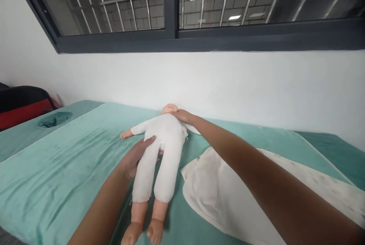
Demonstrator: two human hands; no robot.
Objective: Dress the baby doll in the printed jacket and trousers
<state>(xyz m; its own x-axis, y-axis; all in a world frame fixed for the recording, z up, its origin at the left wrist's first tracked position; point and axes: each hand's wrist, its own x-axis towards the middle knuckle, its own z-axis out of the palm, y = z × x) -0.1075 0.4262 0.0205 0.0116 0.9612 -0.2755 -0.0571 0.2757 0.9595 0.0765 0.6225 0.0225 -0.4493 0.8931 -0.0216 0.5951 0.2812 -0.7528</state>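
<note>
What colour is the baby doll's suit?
White: the soft baby doll wears a plain white suit, seen in the head view.
</note>
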